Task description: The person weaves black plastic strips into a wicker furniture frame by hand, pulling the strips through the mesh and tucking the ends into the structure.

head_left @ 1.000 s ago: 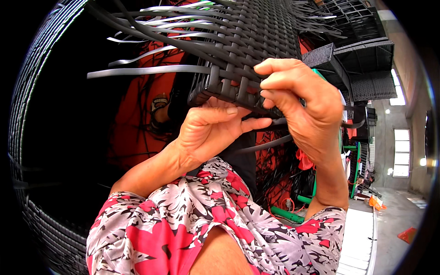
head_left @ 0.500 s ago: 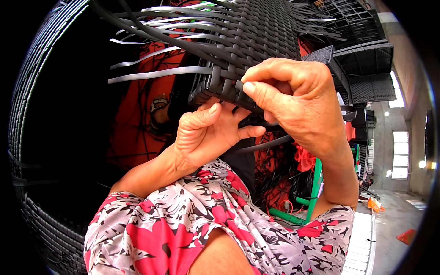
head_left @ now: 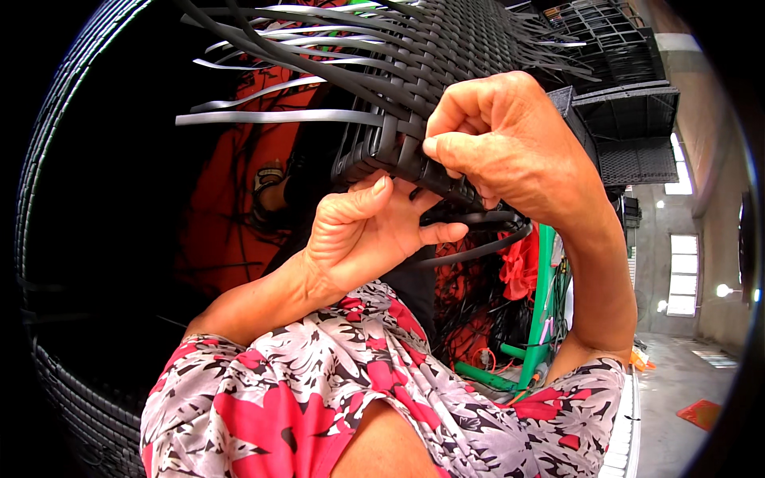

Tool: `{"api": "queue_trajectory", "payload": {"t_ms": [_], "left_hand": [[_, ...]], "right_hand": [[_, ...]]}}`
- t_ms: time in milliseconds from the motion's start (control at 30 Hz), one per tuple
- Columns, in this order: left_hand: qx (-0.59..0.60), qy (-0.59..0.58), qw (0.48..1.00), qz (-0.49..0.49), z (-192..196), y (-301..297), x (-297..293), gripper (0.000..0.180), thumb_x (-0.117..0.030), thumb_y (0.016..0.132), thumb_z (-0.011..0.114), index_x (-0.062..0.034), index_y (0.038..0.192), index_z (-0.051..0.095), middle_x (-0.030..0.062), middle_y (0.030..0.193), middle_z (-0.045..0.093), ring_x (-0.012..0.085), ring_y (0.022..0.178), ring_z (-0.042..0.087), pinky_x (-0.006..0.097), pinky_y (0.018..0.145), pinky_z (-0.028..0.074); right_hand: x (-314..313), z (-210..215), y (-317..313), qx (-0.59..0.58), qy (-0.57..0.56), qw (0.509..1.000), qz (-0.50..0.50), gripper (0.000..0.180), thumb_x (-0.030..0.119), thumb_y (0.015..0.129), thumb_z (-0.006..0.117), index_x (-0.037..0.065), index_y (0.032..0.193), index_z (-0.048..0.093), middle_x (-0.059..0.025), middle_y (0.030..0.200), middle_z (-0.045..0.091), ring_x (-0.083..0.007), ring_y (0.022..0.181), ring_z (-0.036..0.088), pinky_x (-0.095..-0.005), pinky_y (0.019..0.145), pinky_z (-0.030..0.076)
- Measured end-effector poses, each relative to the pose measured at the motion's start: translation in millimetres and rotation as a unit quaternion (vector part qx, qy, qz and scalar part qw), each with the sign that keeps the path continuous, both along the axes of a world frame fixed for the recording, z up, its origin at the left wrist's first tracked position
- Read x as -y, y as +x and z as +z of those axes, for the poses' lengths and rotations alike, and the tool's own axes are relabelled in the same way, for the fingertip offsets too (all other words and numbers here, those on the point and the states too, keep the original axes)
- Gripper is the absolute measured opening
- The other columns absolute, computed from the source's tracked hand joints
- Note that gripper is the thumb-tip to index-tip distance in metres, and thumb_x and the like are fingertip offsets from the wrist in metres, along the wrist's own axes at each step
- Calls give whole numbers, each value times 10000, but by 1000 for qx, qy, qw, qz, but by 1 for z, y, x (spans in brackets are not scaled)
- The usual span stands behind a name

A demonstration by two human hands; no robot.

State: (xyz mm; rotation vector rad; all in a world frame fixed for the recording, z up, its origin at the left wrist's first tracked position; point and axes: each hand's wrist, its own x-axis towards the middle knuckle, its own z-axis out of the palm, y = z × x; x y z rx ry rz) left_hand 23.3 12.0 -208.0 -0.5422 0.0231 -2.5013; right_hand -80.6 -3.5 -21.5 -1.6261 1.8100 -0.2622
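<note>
head | woven black panel (head_left: 446, 56) at 12 o'clock, mostly plaited, loose strip ends (head_left: 279, 117) at 10 o'clock unwoven | left hand (head_left: 362, 239) cupped beneath edge, thumb pressing | right hand (head_left: 510, 143) pinched closed on strip at edge

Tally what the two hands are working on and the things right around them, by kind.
Bare hands: 2, left hand and right hand
Dark woven wicker panel with loose strip ends: 1
Black loose strip looped below the hands: 1
Green metal tube frame: 1
Stacked dark woven frames in the background: 1 stack
Total: 6
</note>
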Motion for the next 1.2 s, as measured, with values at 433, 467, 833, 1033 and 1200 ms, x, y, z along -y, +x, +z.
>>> {"api": "queue_trajectory", "payload": {"t_ms": [433, 467, 833, 1033, 1200], "left_hand": [[-1, 39, 999, -15, 5, 7, 0, 475, -178, 877, 714, -149, 1328, 571, 26, 1389, 531, 231, 1299, 433, 531, 1003, 420], [-2, 42, 999, -20, 6, 7, 2, 482, -173, 874, 715, -149, 1332, 567, 25, 1386, 530, 230, 1293, 436, 529, 997, 423], [-17, 35, 999, -30, 17, 9, 7, 427, -105, 877, 683, -134, 1293, 594, 15, 1312, 575, 208, 1276, 474, 493, 950, 464], [-8, 7, 1000, -27, 20, 7, 10, 424, -87, 880, 661, -92, 1296, 582, 40, 1316, 577, 223, 1289, 471, 500, 952, 470], [-23, -12, 1000, -17, 24, 6, 14, 415, -78, 878, 650, -70, 1287, 581, 73, 1324, 565, 232, 1275, 484, 522, 992, 455]], "right_hand": [[-30, -21, 2, 45, -164, 985, -30, 66, -4, 856, 699, -3, 921, 683, 13, 717, 641, -24, 568, 567, -171, 533, 461], [-29, -21, 2, 67, -149, 985, -51, 76, -9, 856, 694, -5, 931, 681, 9, 729, 645, -26, 572, 569, -173, 539, 464], [-20, -6, -1, 17, -103, 993, -58, 85, -7, 831, 700, -5, 908, 663, 4, 753, 641, -19, 572, 547, -168, 499, 426], [-18, -3, -6, 108, -75, 989, -71, 41, -12, 818, 693, 4, 816, 656, -2, 698, 630, -26, 553, 549, -183, 485, 432], [-13, -1, -4, 120, -61, 988, -71, 90, -19, 820, 728, 6, 889, 676, 7, 741, 641, -14, 558, 535, -158, 490, 416]]}}
